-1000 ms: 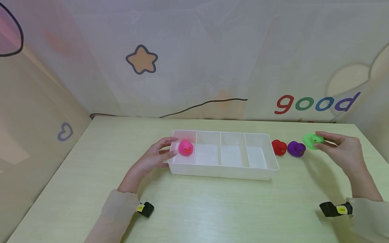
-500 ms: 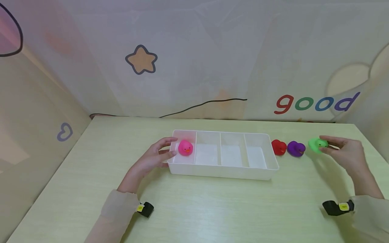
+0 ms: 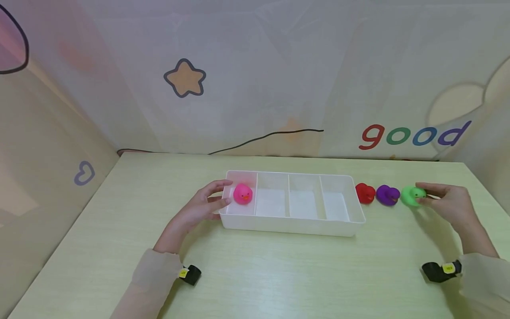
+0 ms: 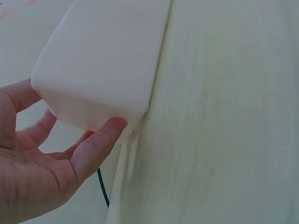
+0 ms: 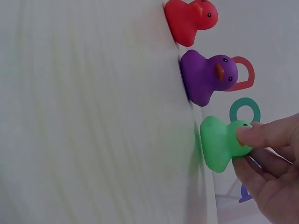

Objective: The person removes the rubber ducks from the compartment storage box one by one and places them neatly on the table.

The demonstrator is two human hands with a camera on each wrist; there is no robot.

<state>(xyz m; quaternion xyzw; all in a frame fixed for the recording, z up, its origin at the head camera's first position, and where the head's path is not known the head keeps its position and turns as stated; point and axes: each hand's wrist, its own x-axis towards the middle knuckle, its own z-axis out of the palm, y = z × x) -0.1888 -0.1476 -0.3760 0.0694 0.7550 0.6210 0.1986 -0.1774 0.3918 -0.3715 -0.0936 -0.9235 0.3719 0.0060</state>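
Observation:
A green rubber duck (image 3: 410, 196) is pinched at its head between the thumb and fingers of my right hand (image 3: 452, 206). In the right wrist view the duck (image 5: 219, 144) stands upright, very close to the table; I cannot tell whether it touches. Left of it sit a purple duck (image 3: 387, 195) and a red duck (image 3: 365, 193), in a row. My left hand (image 3: 199, 204) holds the left end of a white divided tray (image 3: 292, 225), its thumb (image 4: 100, 142) pressed on the end wall. A pink duck (image 3: 242, 194) sits in the leftmost compartment.
The tray's other compartments (image 3: 304, 204) hold nothing. The pale wooden table (image 3: 255, 274) spreads in front of the tray. Behind it rises a printed cloth backdrop (image 3: 255, 88) with a star and the word "good".
My right hand shifted right with the green duck, then came slightly back left and lowered it towards the table beside the purple duck. The left hand and tray stayed put.

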